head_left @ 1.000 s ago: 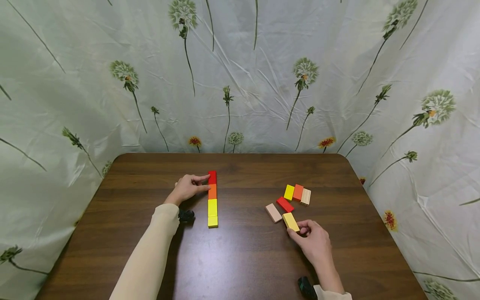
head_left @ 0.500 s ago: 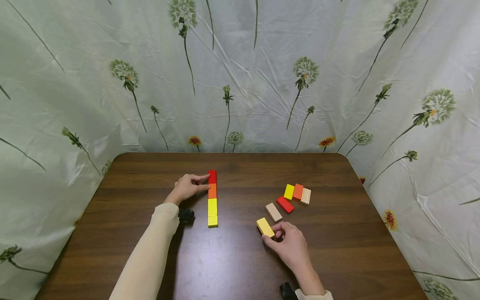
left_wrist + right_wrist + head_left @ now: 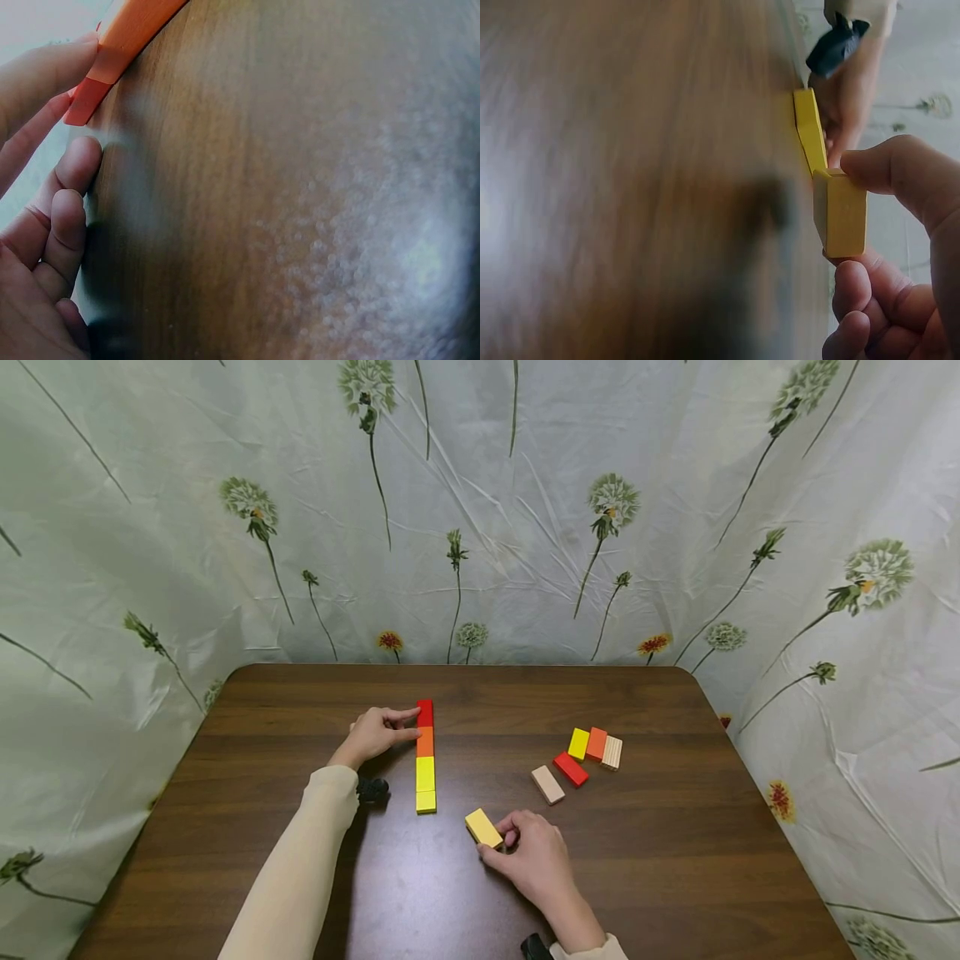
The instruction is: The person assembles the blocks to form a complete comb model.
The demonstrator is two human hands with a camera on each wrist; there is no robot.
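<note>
My right hand point(image 3: 536, 860) pinches a pale yellow wooden block point(image 3: 483, 828) between thumb and fingers, a little right of a straight row's near end. In the right wrist view the pale yellow block point(image 3: 845, 217) shows its end face, close above the table. The row runs from a red block point(image 3: 425, 714) at the far end through an orange block point(image 3: 425, 742) to yellow blocks point(image 3: 425, 774). My left hand point(image 3: 375, 737) reaches to the row's left side, index finger at the red block and thumb at the orange one. Its other fingers are bent below, touching no block.
To the right lie loose blocks: yellow point(image 3: 578, 745), orange point(image 3: 596, 744), striped light wood point(image 3: 611, 753), red point(image 3: 571, 770) and pale pinkish wood point(image 3: 547, 785). The brown table point(image 3: 675, 877) ends at a flower-printed curtain point(image 3: 525, 568).
My right hand has carried the pale yellow block left, from beside the loose blocks to near the row. The left hand and the row have stayed in place.
</note>
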